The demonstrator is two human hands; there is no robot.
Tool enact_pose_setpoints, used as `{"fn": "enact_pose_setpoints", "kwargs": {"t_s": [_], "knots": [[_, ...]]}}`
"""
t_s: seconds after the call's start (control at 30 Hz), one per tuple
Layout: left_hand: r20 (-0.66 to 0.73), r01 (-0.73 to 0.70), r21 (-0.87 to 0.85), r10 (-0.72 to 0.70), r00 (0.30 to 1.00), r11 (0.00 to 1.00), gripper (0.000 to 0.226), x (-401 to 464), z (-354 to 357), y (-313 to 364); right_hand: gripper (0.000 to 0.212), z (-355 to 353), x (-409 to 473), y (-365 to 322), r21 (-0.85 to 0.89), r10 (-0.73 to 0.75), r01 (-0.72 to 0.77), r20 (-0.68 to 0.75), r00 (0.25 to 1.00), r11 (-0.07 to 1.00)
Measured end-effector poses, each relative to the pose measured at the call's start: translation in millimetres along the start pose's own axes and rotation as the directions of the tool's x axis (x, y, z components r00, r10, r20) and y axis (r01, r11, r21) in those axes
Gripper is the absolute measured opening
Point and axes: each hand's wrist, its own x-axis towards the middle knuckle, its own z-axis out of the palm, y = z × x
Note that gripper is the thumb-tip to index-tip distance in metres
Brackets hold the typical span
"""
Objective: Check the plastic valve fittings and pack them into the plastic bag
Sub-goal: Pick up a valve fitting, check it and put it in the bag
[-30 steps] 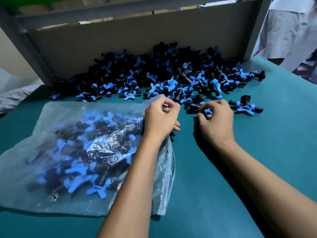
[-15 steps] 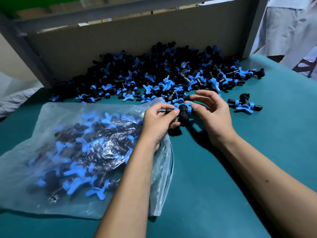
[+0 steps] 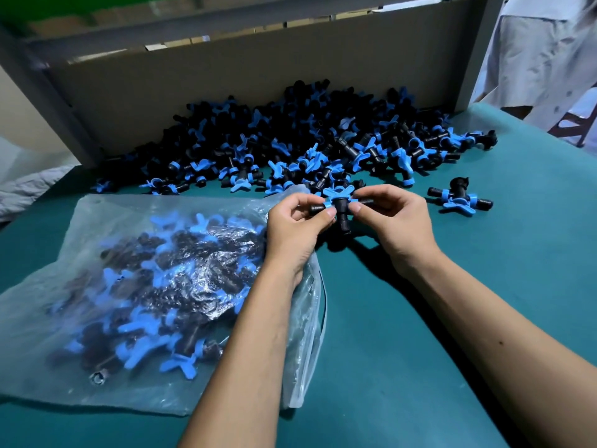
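A black valve fitting with blue wing handles (image 3: pixel 340 205) is held just above the teal table between both hands. My left hand (image 3: pixel 298 224) pinches its left stub; my right hand (image 3: pixel 395 221) pinches its right stub. Under my left wrist lies the clear plastic bag (image 3: pixel 106 221), flat on the table and holding several fittings, its mouth toward the hands. A large heap of loose fittings (image 3: pixel 307 140) is piled behind the hands against a cardboard wall.
One single fitting (image 3: pixel 460 197) lies apart to the right of my right hand. The cardboard wall (image 3: pixel 242 79) closes the back of the teal table (image 3: pixel 420 334). A person in a pale coat (image 3: pixel 546 59) stands at the far right.
Both hands lifted a fitting out of the heap's front edge and drew it toward me. My right hand, spread open half a second ago, now pinches the fitting's right end.
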Motion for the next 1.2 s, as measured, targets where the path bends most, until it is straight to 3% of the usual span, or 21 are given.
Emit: {"fn": "enact_pose_setpoints", "kwargs": {"t_s": [0.13, 0.2, 0.4, 0.57, 0.67, 0.77, 0.9, 0.97, 1.07, 1.13, 1.2], "knots": [[-0.030, 0.009, -0.050, -0.011, 1.000, 0.999, 0.017, 5.5, -6.9, 4.2, 0.017, -5.6, 6.9, 0.9, 0.139, 0.073, -0.046, -0.197, 0.978, 0.989], [-0.030, -0.005, -0.051, 0.003, 1.000, 0.999, 0.018, 6.2, -8.0, 5.2, 0.018, -6.7, 8.0, 2.0, 0.174, 0.085, -0.047, -0.221, 0.971, 0.984], [-0.134, -0.080, -0.085, 0.068, 0.989, 0.993, 0.016, 7.8, -4.4, 5.4, 0.014, 0.9, 4.9, 7.7, -0.086, -0.004, -0.008, -0.139, 0.990, 0.996], [-0.137, -0.118, -0.019, 0.115, 0.984, 0.993, 0.012, 5.6, 3.8, 0.5, 0.022, 6.3, -1.4, 5.5, -0.309, -0.025, 0.056, 0.104, 0.994, 0.949], [-0.125, -0.160, 0.123, 0.176, 0.976, 0.979, 0.013, 5.1, 6.8, -1.6, 0.032, 6.8, -3.8, 2.1, -0.447, -0.068, 0.094, 0.075, 0.995, 0.889], [-0.077, -0.243, 0.291, 0.276, 0.958, 0.925, 0.015, 0.8, 9.4, 1.4, 0.023, 6.5, -4.3, 0.3, -0.448, -0.086, 0.088, 0.026, 0.996, 0.890], [-0.056, -0.369, 0.536, 0.468, 0.882, 0.759, 0.022, -4.9, 13.2, 9.9, 0.007, 5.6, -2.4, -7.4, 0.064, 0.117, -0.118, 0.015, 0.993, 0.991], [-0.037, -0.319, 0.776, 0.546, 0.837, 0.543, 0.026, -4.2, 11.7, 12.7, 0.014, 0.3, 0.6, -12.3, 0.260, 0.204, -0.207, 0.039, 0.978, 0.943], [0.008, -0.145, 0.963, 0.513, 0.858, 0.229, 0.053, -4.3, 4.9, 13.6, 0.021, -5.5, 3.6, -15.9, 0.408, 0.286, -0.285, 0.060, 0.956, 0.867], [0.021, -0.110, 0.980, 0.468, 0.884, 0.163, 0.064, -4.4, 2.1, 13.2, 0.023, -6.2, 4.6, -15.8, 0.432, 0.314, -0.304, 0.052, 0.948, 0.849], [0.006, -0.109, 0.972, 0.445, 0.896, 0.207, 0.061, -5.6, 1.7, 16.8, 0.023, -6.4, 5.7, -14.6, 0.445, 0.322, -0.307, 0.044, 0.946, 0.841]]}}
